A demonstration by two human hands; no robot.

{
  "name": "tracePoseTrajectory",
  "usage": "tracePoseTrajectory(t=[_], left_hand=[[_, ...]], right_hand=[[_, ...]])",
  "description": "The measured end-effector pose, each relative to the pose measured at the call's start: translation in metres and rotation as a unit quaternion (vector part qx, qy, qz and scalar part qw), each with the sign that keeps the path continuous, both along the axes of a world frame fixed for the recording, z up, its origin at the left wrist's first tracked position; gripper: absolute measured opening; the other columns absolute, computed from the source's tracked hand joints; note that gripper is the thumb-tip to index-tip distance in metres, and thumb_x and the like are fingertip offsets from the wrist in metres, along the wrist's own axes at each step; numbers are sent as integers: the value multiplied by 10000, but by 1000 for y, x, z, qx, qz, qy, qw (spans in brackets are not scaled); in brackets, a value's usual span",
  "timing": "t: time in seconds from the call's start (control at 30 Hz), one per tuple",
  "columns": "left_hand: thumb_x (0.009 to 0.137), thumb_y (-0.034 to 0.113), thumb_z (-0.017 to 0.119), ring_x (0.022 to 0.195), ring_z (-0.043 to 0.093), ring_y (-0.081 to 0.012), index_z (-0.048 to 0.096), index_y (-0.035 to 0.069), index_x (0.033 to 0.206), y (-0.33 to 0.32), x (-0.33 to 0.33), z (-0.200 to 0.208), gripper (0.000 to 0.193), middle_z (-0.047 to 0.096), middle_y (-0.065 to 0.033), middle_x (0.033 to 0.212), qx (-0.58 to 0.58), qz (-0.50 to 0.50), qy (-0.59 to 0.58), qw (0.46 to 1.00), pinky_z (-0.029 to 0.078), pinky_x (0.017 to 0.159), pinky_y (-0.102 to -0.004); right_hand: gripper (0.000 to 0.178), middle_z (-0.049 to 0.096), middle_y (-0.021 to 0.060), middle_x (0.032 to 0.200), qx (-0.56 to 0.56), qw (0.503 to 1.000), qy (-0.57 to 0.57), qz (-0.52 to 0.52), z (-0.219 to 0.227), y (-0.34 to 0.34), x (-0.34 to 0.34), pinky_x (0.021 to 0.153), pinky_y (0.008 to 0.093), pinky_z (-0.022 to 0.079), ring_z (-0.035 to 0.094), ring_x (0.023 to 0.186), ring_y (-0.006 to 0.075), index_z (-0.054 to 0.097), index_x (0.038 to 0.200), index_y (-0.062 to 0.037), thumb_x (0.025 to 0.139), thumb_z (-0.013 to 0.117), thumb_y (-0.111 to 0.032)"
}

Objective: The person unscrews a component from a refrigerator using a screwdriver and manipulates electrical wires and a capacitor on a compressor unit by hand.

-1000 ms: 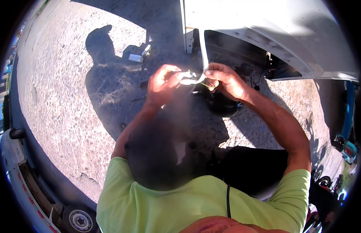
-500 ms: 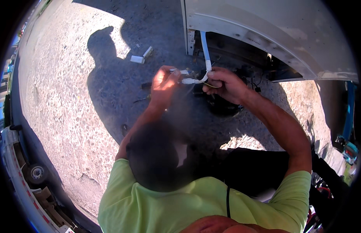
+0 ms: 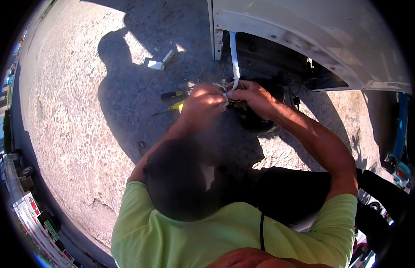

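Pinching the white cable (image 3: 234,58) near its lower bend, the fingers of the R hand (image 3: 256,99) are closed w/ the thumb on top. L hand (image 3: 201,105) is right next to it, fingers curled in tight by the small white cable ends (image 3: 225,102) b/w the two hands; can't tell exactly what's gripped there, knuckles hide it. Cable runs up from the R hand, approx. vertical, to the opening under a pale vehicle panel (image 3: 279,33). Just below the R hand: a black rounded object (image 3: 254,123), partly covered, kind unclear. Left of the L hand, on the stony ground (image 3: 69,111), a dark-handled tool (image 3: 171,94) &, nearer the wrist, a yellow-handled tool (image 3: 175,106), both partly hidden by the hand. Farther up-left, well apart from the hands, a white box-like piece (image 3: 154,65) w/ a narrow white piece (image 3: 168,56) just beside it. The person's shadow (image 3: 113,51) falls left of these; lime-green shirt (image 3: 194,241) at bottom.
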State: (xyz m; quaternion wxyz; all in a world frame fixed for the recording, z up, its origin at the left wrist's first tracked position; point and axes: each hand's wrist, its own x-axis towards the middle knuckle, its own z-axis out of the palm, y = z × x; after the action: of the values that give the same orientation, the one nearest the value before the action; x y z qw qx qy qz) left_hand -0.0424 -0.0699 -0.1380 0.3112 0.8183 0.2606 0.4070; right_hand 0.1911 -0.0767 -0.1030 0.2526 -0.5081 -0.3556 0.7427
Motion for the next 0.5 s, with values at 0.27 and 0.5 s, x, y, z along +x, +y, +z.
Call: tracePoseTrajectory(t=[0.27, 0.5], left_hand=[[781, 3, 782, 1196, 607, -314, 745, 76, 1121, -8, 4, 11, 350, 622, -141, 1276, -98, -35, -12, 994, 507, 1010, -439], [822, -27, 729, 1199, 630, -304, 710, 62, 1241, 13, -15, 0, 429, 597, -175, 1335, -235, -13, -104, 966, 506, 1024, -402]], right_hand=[[369, 667, 55, 1095, -17, 999, 27, -42, -17, -5, -2, 868, 285, 521, 658, 1014, 145, 583, 1203, -77, 915, 777, -203], [398, 672, 38, 1006, 7, 1000, 5, -27, -9, -6, -2, 783, 267, 529, 670, 917, 131, 564, 1199, -63, 879, 784, -148]])
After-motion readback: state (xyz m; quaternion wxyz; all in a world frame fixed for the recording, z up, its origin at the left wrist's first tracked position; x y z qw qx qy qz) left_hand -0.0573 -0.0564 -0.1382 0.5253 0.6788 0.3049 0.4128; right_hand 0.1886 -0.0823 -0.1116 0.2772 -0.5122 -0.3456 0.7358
